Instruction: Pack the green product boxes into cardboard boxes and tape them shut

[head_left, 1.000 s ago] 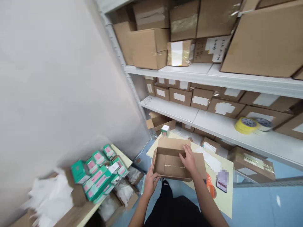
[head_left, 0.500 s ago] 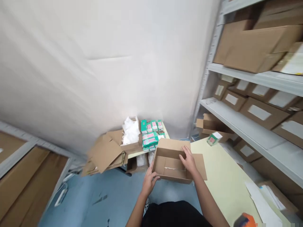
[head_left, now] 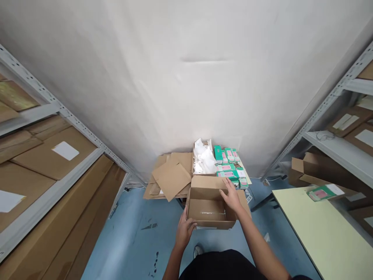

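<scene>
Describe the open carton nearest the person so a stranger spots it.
Start at the pale wall and look down past the box heaped with white material. In front of it is an open brown carton, left hand and right hand on it; unlike that box, its cardboard bottom shows.

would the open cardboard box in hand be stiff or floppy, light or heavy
The open cardboard box is probably light for its size: its walls look thin and its bottom shows. Standing walls should keep it fairly stiff, though the unfastened far flap may bend.
</scene>
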`<state>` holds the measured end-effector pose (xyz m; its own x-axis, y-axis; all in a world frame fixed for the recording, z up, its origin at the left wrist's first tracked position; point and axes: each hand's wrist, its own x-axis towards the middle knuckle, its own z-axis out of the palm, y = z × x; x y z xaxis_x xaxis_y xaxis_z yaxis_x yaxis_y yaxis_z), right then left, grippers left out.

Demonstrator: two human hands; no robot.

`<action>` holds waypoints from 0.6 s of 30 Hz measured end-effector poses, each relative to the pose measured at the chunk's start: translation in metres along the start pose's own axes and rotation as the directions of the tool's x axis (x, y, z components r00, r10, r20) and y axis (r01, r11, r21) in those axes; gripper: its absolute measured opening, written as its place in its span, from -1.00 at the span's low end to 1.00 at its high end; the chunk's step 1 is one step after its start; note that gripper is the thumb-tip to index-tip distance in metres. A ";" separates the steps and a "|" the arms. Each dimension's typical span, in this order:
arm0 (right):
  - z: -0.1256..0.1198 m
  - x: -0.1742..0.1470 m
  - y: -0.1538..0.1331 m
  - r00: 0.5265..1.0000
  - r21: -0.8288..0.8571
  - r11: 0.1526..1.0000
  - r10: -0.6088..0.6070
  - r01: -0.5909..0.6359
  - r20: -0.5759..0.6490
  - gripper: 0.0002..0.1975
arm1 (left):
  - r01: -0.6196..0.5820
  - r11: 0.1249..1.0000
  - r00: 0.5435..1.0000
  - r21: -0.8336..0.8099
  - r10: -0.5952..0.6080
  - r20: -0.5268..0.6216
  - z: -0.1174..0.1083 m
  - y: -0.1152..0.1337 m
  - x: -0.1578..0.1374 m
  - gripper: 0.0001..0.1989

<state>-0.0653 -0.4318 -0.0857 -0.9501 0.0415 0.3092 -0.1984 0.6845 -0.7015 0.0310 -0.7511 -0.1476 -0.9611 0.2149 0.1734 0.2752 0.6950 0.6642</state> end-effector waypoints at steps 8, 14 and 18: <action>0.066 0.100 -0.022 0.986 -0.131 0.985 0.123 -0.108 0.111 -0.19 | 0.048 0.999 0.999 -0.018 -0.048 -0.019 -0.043 -0.047 0.021 -0.81; 0.088 0.181 -0.016 0.908 -0.391 0.874 0.379 -0.287 0.180 0.04 | 0.063 0.998 0.998 -0.016 -0.063 -0.019 -0.040 -0.046 0.038 -0.86; 0.111 0.205 -0.020 0.836 -0.530 0.789 0.492 -0.310 0.243 0.01 | 0.131 0.991 0.990 -0.023 -0.132 -0.044 -0.025 -0.027 0.037 -0.84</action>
<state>-0.2828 -0.5184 -0.0795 -0.9503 0.1947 -0.2431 0.2661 0.9131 -0.3089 -0.0130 -0.7794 -0.1406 -0.9890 0.0912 0.1163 0.1467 0.7011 0.6978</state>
